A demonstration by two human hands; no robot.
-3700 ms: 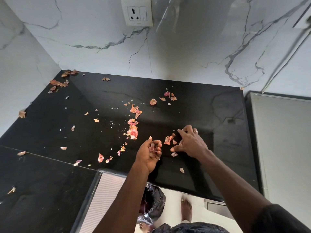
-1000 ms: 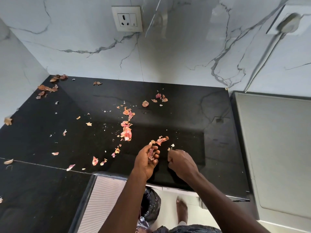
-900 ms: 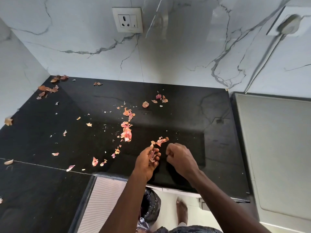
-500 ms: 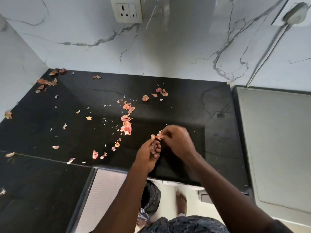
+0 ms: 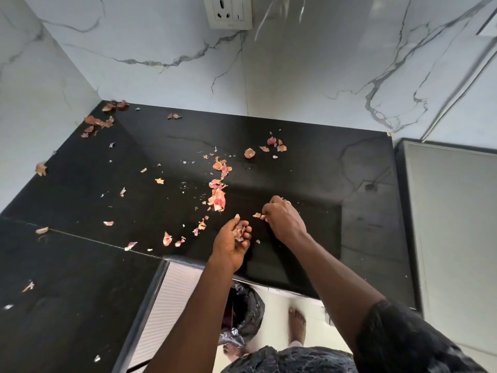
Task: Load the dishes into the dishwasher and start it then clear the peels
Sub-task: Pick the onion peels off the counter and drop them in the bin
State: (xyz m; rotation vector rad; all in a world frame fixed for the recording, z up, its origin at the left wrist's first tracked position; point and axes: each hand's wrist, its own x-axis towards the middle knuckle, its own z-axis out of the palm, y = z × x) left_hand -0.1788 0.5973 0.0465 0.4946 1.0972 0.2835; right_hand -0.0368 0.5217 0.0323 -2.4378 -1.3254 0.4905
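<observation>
Black polished stone bench [image 5: 309, 170] under a white veined marble wall [image 5: 295, 76] is where you are working, and the peel-clearing part of the job is only partly done. Your left hand [image 5: 232, 243] sits near the front edge, its fingers [image 5: 248, 232] curled into a cup around a small wad of thin pink and tan peels [image 5: 238, 233]. Your right hand [image 5: 285, 219], just beside it, has its fingertips [image 5: 266, 211] closed in a pinch on a tiny scrap [image 5: 262, 217].

The stretch right of your hands looks mostly picked. Much is left: the biggest clump [image 5: 217, 200] lies just behind your left hand, more sit toward the back edge [image 5: 274, 145], in the back-left corner [image 5: 99, 121] and along the left side. A black plastic bin bag [image 5: 247, 310] waits on the floor below the front edge. No dishes show, so you cannot judge the dishwasher step from this view.
</observation>
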